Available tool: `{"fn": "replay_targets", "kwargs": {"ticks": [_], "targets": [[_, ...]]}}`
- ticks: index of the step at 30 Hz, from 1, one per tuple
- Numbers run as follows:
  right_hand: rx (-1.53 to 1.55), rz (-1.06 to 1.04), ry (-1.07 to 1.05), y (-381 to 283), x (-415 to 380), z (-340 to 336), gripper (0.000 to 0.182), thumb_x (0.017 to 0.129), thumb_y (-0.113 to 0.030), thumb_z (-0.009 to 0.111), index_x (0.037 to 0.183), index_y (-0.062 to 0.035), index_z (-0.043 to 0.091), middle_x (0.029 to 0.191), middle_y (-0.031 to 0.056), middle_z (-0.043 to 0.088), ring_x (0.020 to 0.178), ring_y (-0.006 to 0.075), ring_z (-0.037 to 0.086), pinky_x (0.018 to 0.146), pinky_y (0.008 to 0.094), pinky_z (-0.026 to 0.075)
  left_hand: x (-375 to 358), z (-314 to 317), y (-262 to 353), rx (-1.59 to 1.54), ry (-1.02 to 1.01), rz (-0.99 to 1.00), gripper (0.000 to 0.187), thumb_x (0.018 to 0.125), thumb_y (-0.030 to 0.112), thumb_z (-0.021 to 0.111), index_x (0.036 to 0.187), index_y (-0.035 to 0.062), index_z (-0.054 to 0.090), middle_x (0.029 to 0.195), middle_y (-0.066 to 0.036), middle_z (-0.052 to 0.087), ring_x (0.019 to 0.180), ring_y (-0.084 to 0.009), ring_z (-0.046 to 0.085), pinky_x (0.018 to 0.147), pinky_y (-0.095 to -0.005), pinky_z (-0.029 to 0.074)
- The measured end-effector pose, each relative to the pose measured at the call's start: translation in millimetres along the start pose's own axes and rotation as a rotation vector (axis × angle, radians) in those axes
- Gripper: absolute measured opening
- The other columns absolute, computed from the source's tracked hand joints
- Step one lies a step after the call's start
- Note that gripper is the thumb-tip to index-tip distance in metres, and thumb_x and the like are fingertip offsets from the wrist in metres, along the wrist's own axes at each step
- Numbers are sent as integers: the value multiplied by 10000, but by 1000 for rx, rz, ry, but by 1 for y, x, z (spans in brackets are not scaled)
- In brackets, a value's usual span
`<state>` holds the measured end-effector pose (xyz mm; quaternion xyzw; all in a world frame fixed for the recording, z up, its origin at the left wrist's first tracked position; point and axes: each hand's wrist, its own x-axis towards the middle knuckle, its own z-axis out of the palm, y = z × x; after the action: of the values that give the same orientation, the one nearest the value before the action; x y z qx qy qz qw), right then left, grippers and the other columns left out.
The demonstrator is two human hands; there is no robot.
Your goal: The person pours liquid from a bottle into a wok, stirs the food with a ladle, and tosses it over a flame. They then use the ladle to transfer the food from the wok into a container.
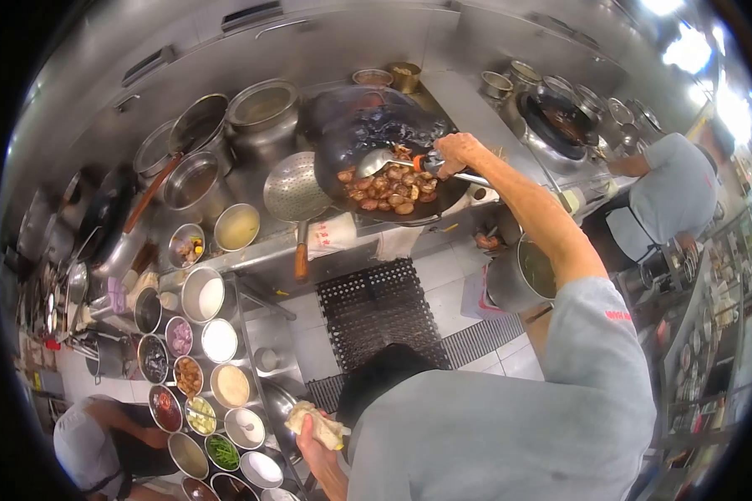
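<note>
At the wok's right side, my right hand (461, 154) is closed around what looks like a dark bottle with an orange-red band (431, 161), tilted over the wok (443, 204). Browned round pieces of food (384, 190) fill the wok's near part, and dark bubbling liquid lies farther back. A metal ladle (376, 162) rests with its bowl in the wok; its handle runs under my right hand toward the rim. Low in the view, beside the ingredient bowls, my left hand (316, 451) grips a folded cream cloth (319, 424).
A perforated strainer (297, 188) with a wooden handle lies left of the wok. Several ingredient bowls (220, 341) line the left counter. A large pot (536, 271) stands at right. One co-worker (673, 188) is at right, another (92, 442) at lower left. A black mat (376, 309) covers the floor.
</note>
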<state>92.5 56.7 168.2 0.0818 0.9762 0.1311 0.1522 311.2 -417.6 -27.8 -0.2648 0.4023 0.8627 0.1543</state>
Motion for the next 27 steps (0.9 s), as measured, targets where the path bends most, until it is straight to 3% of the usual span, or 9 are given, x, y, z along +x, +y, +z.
{"fn": "replay_targets", "kwargs": {"ticks": [4, 14, 16, 17, 22, 27], "targets": [[-32, 101, -10, 20, -5, 11, 631, 587, -432, 730, 1065, -56, 566, 933, 142, 644, 873, 290, 625, 741, 385, 501, 10, 12, 2, 30, -70, -11, 289, 834, 178, 554, 1058, 9, 487, 823, -113, 551, 703, -187, 552, 575, -301, 479], [64, -28, 4, 36, -21, 38, 550, 617, -375, 719, 1039, -55, 568, 876, 139, 645, 848, 314, 621, 727, 392, 497, 31, 48, -6, 108, -131, -110, 316, 813, 165, 578, 1057, -10, 478, 807, -126, 557, 709, -209, 564, 581, -309, 486], [144, 40, 61, 44, -21, 39, 382, 590, -326, 718, 855, -57, 656, 827, 137, 654, 808, 292, 635, 697, 361, 513, 36, 54, -11, 141, -140, -151, 319, 811, 161, 582, 1060, -10, 478, 804, -128, 561, 706, -212, 568, 583, -315, 492], [116, 17, -13, 48, -20, 39, 542, 623, -370, 709, 1035, -47, 570, 878, 150, 643, 844, 310, 622, 730, 396, 497, 38, 57, -15, 162, -140, -187, 322, 809, 157, 586, 1063, -9, 478, 801, -131, 565, 703, -215, 572, 585, -321, 497], [147, -97, -26, 39, -18, 47, 549, 631, -386, 700, 1037, -42, 564, 884, 159, 640, 853, 312, 619, 736, 395, 494, 43, 83, -22, 226, -156, -186, 322, 812, 151, 586, 1074, -1, 476, 810, -141, 576, 689, -219, 576, 584, -331, 504], [165, -47, 37, 54, -7, 43, 565, 621, -392, 706, 1042, -42, 564, 877, 161, 640, 849, 320, 618, 741, 400, 492, 39, 88, -22, 309, -178, -190, 376, 818, 154, 579, 1147, 22, 454, 822, -147, 578, 687, -216, 573, 579, -326, 503]]}}
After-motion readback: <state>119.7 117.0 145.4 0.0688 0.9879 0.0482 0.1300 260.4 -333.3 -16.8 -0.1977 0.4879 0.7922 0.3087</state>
